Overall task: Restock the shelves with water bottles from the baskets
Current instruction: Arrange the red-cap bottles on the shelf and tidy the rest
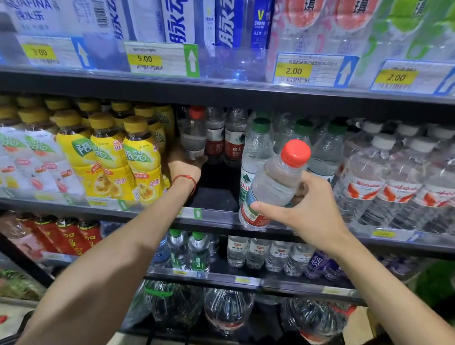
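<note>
left forearm [108, 258]: stretched bare from the lower left up into the middle shelf [219, 220], with a red cord [187, 179] round the wrist.
right forearm [373, 277]: rose from the lower right, bent in toward the shelf front.
right hand [308, 209]: grasped the tilted bottle [272, 184] low on its body, thumb laid across the label on the near side, fingers wrapped behind.
tilted bottle: hung in front of the shelf's edge, clear of it; long axis ran on a slant, base down and left, red cap [295, 153] up and right.
left hand [183, 167]: sat deep in the dark gap of the shelf, palm under and round the foot of the upright bottle [194, 137]; fingertips mostly hidden behind it.
upright bottle: stood with its long axis vertical, red cap on top, just beside the red-labelled bottles [224, 141] at the back.
neighbours: yellow tea bottles [140, 163] left of the gap, green-capped bottles [257, 152] right of it, white-capped bottles [377, 179] further right.
above: price tags [158, 58] along the upper shelf's front.
</note>
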`<state>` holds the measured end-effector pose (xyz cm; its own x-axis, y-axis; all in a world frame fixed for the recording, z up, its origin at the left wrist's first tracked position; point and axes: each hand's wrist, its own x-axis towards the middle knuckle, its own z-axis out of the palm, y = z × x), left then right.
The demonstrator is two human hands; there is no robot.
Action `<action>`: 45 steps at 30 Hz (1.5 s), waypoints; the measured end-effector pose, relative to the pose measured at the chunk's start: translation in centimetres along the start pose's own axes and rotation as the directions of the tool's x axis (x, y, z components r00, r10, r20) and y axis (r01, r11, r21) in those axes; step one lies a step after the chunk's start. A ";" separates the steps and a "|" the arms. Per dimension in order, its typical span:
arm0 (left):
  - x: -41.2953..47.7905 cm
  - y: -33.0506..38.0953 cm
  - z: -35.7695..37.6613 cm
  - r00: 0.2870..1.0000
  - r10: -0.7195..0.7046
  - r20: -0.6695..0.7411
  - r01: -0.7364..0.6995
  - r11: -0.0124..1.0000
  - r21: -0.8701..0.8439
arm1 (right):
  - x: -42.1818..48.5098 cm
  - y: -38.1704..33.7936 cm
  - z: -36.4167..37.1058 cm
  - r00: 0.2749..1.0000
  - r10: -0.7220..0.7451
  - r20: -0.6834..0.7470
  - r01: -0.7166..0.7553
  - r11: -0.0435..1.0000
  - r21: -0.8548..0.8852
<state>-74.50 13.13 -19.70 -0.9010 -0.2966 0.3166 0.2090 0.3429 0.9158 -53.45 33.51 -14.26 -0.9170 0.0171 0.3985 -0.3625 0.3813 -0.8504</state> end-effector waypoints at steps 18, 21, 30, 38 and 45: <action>2.8 -0.4 0.9 0.992 -0.110 0.058 0.097 0.977 0.189 | 0.1 -0.2 0.0 1.000 -0.020 0.004 0.020 0.998 -0.068; 1.6 0.0 0.7 0.989 -0.085 0.122 0.049 0.962 0.269 | 0.0 -0.1 0.2 1.000 -0.021 0.009 0.022 0.997 -0.076; -3.9 3.1 -2.0 0.968 -0.178 0.177 0.113 0.938 0.327 | 0.3 -0.8 0.2 0.999 0.049 0.003 -0.049 0.995 -0.082; -9.8 4.7 -9.7 0.886 0.146 0.440 -0.379 0.775 0.505 | 0.4 -1.5 0.2 0.990 0.134 -0.038 -0.139 0.965 -0.224; -12.6 4.4 -15.5 0.806 0.092 0.585 -0.553 0.470 0.688 | 0.2 -2.4 0.8 0.994 0.099 -0.047 -0.109 0.906 -0.409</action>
<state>-56.29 4.55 -15.80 -0.9294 0.3136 0.1946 0.3346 0.9385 0.0853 -52.90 31.84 -12.37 -0.9395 0.0978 0.3284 -0.1604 0.7214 -0.6737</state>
